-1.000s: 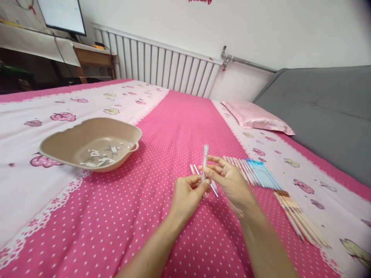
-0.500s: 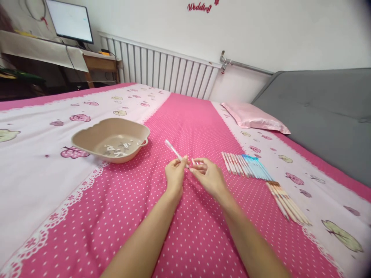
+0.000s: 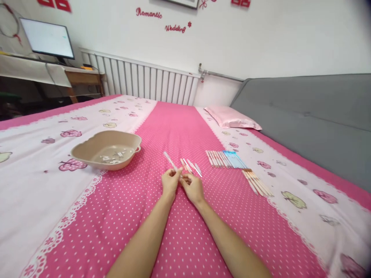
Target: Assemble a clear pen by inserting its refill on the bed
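My left hand (image 3: 169, 183) is closed around a slim, pale, see-through pen (image 3: 169, 159), which points up and away to the left. The fingers of my right hand (image 3: 193, 188) are pinched at the pen's lower end, against my left fingertips; the exact grip there is hidden. Just beyond my right hand a few loose pens (image 3: 190, 166) lie on the pink dotted bedspread (image 3: 162, 131). Farther right is a neat row of pens with white-and-red (image 3: 216, 159), blue (image 3: 234, 159) and cream-orange (image 3: 257, 183) barrels.
A beige plastic basin (image 3: 87, 151) with small white bits inside stands on the bed at left. A pink pillow (image 3: 232, 117) lies against the grey headboard (image 3: 304, 100). Behind are a white radiator (image 3: 139, 79) and a desk with a monitor (image 3: 48, 40).
My right hand has moved inward to the pen's lower end, its fingers closing. The loose pens behind it have come into sight. My view has tilted up and turned slightly right.
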A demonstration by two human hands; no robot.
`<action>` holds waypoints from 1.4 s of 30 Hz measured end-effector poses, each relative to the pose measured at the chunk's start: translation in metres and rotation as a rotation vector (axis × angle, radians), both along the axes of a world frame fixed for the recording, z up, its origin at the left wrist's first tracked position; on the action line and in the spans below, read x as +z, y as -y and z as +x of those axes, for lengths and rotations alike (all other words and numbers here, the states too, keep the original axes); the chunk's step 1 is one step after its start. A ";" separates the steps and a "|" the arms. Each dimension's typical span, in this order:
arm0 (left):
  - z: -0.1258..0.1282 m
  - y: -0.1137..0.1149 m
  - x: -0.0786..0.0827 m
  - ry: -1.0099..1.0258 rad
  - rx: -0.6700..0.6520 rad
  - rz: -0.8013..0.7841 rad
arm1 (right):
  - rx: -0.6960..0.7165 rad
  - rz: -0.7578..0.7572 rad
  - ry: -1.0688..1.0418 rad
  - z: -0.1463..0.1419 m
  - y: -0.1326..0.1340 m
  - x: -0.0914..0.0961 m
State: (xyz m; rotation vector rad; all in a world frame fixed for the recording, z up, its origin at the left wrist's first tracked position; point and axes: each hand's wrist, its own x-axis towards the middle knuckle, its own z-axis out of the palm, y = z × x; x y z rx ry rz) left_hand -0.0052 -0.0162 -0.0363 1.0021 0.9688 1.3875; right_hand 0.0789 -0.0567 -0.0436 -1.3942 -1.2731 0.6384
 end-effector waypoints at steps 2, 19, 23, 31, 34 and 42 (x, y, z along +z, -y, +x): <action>-0.004 0.006 -0.002 -0.064 -0.025 0.018 | -0.002 0.000 -0.019 -0.004 0.009 -0.002; -0.090 0.091 0.005 -1.035 -0.141 0.458 | -0.592 -0.151 0.118 0.073 0.088 0.000; -0.124 0.111 0.006 -1.556 -0.282 0.665 | -0.762 -0.235 0.230 0.127 0.125 0.005; -0.151 0.127 0.009 -1.673 -0.425 0.828 | -0.866 -0.318 0.350 0.167 0.148 0.001; -0.149 0.127 0.006 -1.669 -0.389 0.843 | -0.919 -0.323 0.342 0.177 0.144 -0.001; -0.149 0.126 0.004 -1.569 -0.358 0.841 | -0.956 -0.409 0.399 0.204 0.133 -0.005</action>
